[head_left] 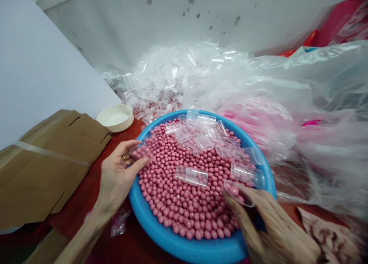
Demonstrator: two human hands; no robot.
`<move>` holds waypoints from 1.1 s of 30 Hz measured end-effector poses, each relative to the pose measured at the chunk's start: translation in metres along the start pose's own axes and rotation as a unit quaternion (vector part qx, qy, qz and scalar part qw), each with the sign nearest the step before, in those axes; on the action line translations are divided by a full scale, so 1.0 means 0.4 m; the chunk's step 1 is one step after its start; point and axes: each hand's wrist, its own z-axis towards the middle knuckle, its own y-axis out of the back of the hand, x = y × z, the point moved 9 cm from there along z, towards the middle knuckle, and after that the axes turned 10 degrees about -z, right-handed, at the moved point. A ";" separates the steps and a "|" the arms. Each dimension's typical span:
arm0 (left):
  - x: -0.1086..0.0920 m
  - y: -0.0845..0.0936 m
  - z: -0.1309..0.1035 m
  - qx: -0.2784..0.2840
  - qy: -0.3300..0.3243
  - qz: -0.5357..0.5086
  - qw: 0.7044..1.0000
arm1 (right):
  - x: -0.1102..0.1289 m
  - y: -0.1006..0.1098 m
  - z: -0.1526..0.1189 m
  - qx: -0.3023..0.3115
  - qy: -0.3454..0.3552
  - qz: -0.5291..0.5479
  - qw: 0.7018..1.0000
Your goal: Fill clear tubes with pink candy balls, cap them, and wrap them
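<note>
A round blue basin [169, 243] holds a wide layer of glossy pink balls [186, 204]. Over its left side, my left hand [116, 175] pinches a small clear plastic box [143, 152] between thumb and fingers; pink balls show in or through it. At the lower right of the basin, my right hand [267, 221] grips a clear oval plastic cup [238, 193] with a few pink balls inside, its mouth facing up. Between the hands, a clear plastic tube [191, 175] lies on the balls. Another clear tube [247, 174] rests near the right rim.
Several clear containers [201, 135] lie at the basin's back. Behind is a large heap of clear plastic pieces [172, 70]. Plastic bags [324, 91] crowd the right. A white round dish [115, 118] and folded brown cardboard [48, 164] sit left on the red surface [126, 139].
</note>
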 end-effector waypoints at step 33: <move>-0.065 -0.234 -0.134 0.238 0.088 -0.154 0.955 | -0.003 -0.124 -0.020 0.239 -0.234 0.411 0.848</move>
